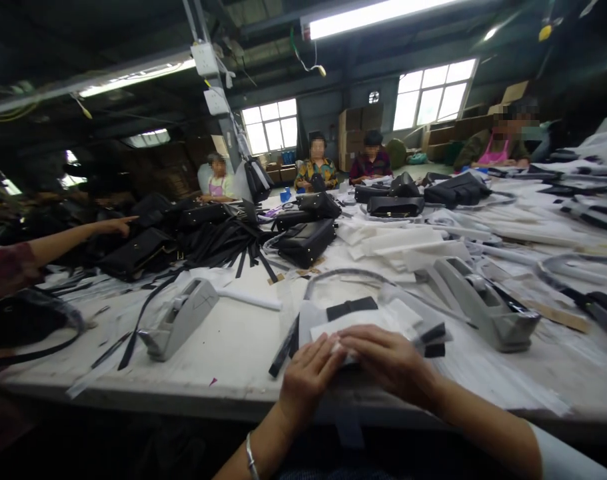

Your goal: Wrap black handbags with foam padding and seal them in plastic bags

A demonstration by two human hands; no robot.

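Observation:
A black item with a curved handle [356,275], which looks like a handbag, lies before me, largely covered by white wrapping paper [403,313]. A black strip [352,307] shows on top, and dark ends stick out at both sides. My left hand [310,373] rests on the near edge of the paper, its fingers stretched forward and together. From the other side my right hand [396,360] reaches across, with extended fingers over the same edge. Their fingertips meet on a crumpled bit of paper. Both thumbs are hidden.
Grey tape dispensers stand left [186,317] and right [488,310] of the work. Black handbags [306,241], black straps [218,241] and stacked white sheets [398,247] spread behind. A co-worker's arm [83,233] reaches in from the left. Several people sit across the table [223,353].

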